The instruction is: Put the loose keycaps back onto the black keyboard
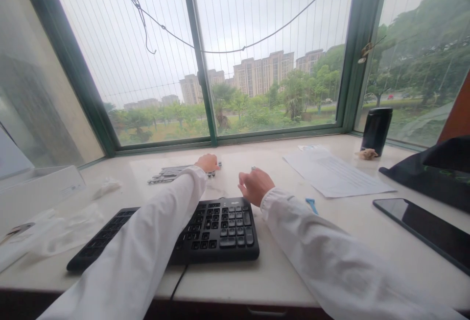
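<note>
Left hand (207, 162) is stretched out past the keyboard (220, 227), fingers curled down onto the near end of a flat row of grey keycaps or key strips (172, 173) on the sill; looks like contact, but can't tell whether it's actually gripping one. Right hand (254, 185) sits just behind the keyboard's numpad corner, loosely closed, thumb and fingertips pinched on a small pale piece (253, 168) poking out at the top; too small to identify. Hands are near each other but not touching. Both sleeves white; left forearm crosses over the middle of the keyboard. Small blue tool (312, 205) lies on the countertop (279, 271) just right of the right wrist. Further right: printed paper sheet (336, 175), black cylindrical cup (376, 130) by the window, dark tablet (426, 232) near the edge. Far left: crumpled clear plastic wrapping (73, 224) and a white box (40, 190).
</note>
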